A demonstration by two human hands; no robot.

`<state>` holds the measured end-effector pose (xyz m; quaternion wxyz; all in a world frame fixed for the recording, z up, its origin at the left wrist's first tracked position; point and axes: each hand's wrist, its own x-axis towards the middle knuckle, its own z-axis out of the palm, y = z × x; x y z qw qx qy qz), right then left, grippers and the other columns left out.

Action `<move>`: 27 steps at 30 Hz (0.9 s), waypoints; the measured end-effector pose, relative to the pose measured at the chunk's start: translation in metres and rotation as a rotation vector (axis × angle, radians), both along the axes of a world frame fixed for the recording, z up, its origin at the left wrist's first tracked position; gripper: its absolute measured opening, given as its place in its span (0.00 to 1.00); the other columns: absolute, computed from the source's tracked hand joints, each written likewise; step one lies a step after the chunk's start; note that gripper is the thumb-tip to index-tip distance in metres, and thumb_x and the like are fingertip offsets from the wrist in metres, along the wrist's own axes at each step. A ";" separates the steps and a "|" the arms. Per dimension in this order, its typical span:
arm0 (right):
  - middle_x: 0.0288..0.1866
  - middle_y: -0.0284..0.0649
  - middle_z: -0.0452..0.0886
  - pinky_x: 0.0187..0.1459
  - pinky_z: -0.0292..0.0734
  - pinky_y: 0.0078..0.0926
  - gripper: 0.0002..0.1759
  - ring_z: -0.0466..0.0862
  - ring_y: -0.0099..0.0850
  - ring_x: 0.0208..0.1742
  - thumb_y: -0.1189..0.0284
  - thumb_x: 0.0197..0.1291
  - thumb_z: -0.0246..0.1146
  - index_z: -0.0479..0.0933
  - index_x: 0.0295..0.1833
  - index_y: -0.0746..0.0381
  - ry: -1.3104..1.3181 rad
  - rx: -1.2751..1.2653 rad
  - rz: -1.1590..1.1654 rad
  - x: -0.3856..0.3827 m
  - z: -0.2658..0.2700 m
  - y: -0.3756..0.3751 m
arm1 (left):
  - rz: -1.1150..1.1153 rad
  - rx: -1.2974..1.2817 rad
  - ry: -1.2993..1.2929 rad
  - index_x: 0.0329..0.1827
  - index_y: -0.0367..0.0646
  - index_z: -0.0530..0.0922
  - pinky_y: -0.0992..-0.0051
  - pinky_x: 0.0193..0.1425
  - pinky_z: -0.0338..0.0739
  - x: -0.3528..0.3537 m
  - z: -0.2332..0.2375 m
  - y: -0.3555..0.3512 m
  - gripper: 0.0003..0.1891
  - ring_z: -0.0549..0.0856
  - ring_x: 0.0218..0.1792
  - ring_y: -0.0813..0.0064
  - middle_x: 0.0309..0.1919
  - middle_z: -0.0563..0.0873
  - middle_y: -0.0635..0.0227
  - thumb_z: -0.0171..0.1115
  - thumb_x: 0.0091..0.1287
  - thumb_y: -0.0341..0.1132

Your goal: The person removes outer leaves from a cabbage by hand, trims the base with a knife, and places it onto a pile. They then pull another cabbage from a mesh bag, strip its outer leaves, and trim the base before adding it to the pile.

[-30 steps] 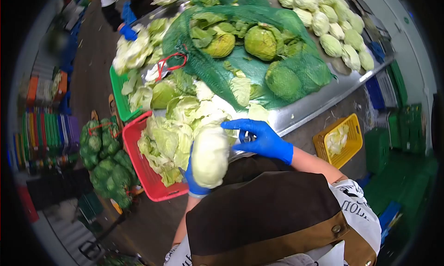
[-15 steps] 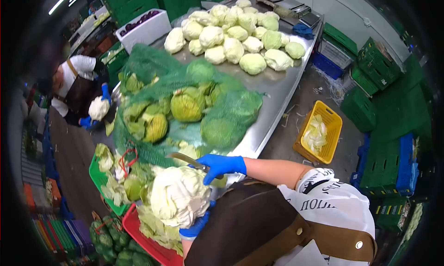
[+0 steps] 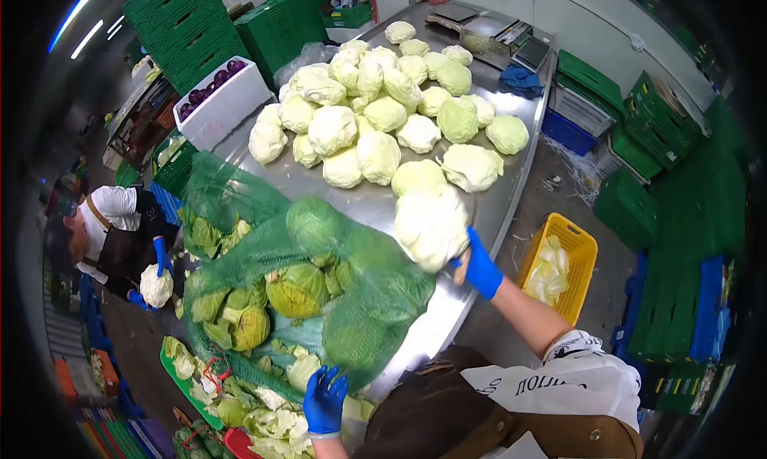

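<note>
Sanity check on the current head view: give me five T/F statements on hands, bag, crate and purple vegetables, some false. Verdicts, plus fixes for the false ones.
1. The right hand has hold of a cabbage. True.
2. The left hand grips a cabbage too. False: it is open and holds nothing.
3. The mesh bag is red. False: it is green.
4. The yellow crate stands on the floor with leaves in it. True.
5. The purple vegetables lie loose on the table. False: they are in a white box.
</note>
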<state>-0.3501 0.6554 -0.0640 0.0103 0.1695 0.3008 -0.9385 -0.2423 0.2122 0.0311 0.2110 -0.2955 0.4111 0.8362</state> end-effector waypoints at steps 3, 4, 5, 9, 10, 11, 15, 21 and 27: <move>0.68 0.38 0.70 0.62 0.65 0.35 0.43 0.71 0.36 0.64 0.42 0.59 0.58 0.60 0.72 0.58 -0.101 0.206 -0.172 -0.070 -0.004 0.081 | 0.073 -0.069 -0.043 0.59 0.47 0.74 0.63 0.52 0.76 0.014 -0.029 -0.015 0.21 0.80 0.49 0.57 0.55 0.79 0.59 0.54 0.68 0.49; 0.64 0.36 0.73 0.56 0.69 0.30 0.39 0.74 0.33 0.60 0.45 0.60 0.59 0.63 0.69 0.58 -0.079 0.211 -0.178 -0.097 -0.032 0.118 | 0.141 -0.049 -0.053 0.60 0.45 0.72 0.60 0.54 0.75 0.021 -0.035 -0.021 0.19 0.79 0.51 0.54 0.56 0.78 0.55 0.51 0.70 0.43; 0.60 0.37 0.75 0.51 0.72 0.30 0.35 0.76 0.32 0.54 0.49 0.61 0.60 0.65 0.68 0.57 -0.004 0.170 -0.336 -0.123 -0.031 0.130 | 0.200 -0.049 -0.082 0.58 0.46 0.74 0.60 0.52 0.76 0.031 -0.043 -0.029 0.18 0.79 0.50 0.56 0.55 0.79 0.58 0.53 0.69 0.43; 0.54 0.36 0.78 0.54 0.75 0.31 0.29 0.79 0.31 0.51 0.48 0.67 0.52 0.67 0.66 0.55 0.226 0.179 -0.522 -0.222 -0.043 0.204 | 0.458 -0.161 -0.162 0.55 0.48 0.76 0.61 0.51 0.77 0.082 -0.069 -0.051 0.15 0.80 0.49 0.59 0.51 0.81 0.60 0.54 0.68 0.42; 0.35 0.30 0.69 0.32 0.65 0.32 0.27 0.70 0.28 0.30 0.41 0.64 0.50 0.71 0.58 0.47 0.136 0.133 -0.327 -0.247 -0.068 0.250 | 0.486 -0.104 -0.197 0.57 0.47 0.75 0.61 0.54 0.76 0.095 -0.068 -0.052 0.16 0.79 0.49 0.58 0.53 0.80 0.59 0.54 0.68 0.38; 0.16 0.25 0.60 0.11 0.55 0.34 0.27 0.60 0.25 0.10 0.34 0.60 0.47 0.75 0.50 0.40 0.050 0.098 -0.125 -0.270 -0.089 0.292 | 0.640 -0.023 -0.263 0.55 0.46 0.76 0.60 0.54 0.77 0.107 -0.083 -0.055 0.15 0.79 0.49 0.59 0.51 0.81 0.58 0.54 0.68 0.38; 0.42 0.28 0.80 0.30 0.68 0.37 0.30 0.65 0.23 0.24 0.47 0.65 0.52 0.72 0.64 0.55 -0.123 0.378 -0.336 -0.340 -0.008 0.286 | 0.575 -0.340 -0.303 0.51 0.44 0.77 0.65 0.44 0.80 0.123 -0.080 -0.036 0.14 0.83 0.41 0.63 0.43 0.83 0.61 0.57 0.66 0.40; 0.57 0.37 0.80 0.20 0.57 0.11 0.27 0.61 0.13 0.23 0.72 0.60 0.54 0.68 0.67 0.56 0.131 0.836 0.094 -0.330 0.090 0.124 | 0.238 -1.596 0.068 0.63 0.43 0.71 0.65 0.63 0.69 0.117 -0.092 -0.014 0.28 0.75 0.59 0.58 0.58 0.75 0.54 0.64 0.57 0.30; 0.41 0.37 0.83 0.24 0.62 0.14 0.24 0.68 0.17 0.23 0.71 0.58 0.59 0.72 0.59 0.71 0.288 0.975 0.502 -0.199 0.102 -0.075 | -0.438 -1.952 -0.029 0.72 0.57 0.63 0.45 0.73 0.45 0.110 -0.080 -0.060 0.42 0.55 0.73 0.51 0.73 0.59 0.56 0.69 0.51 0.45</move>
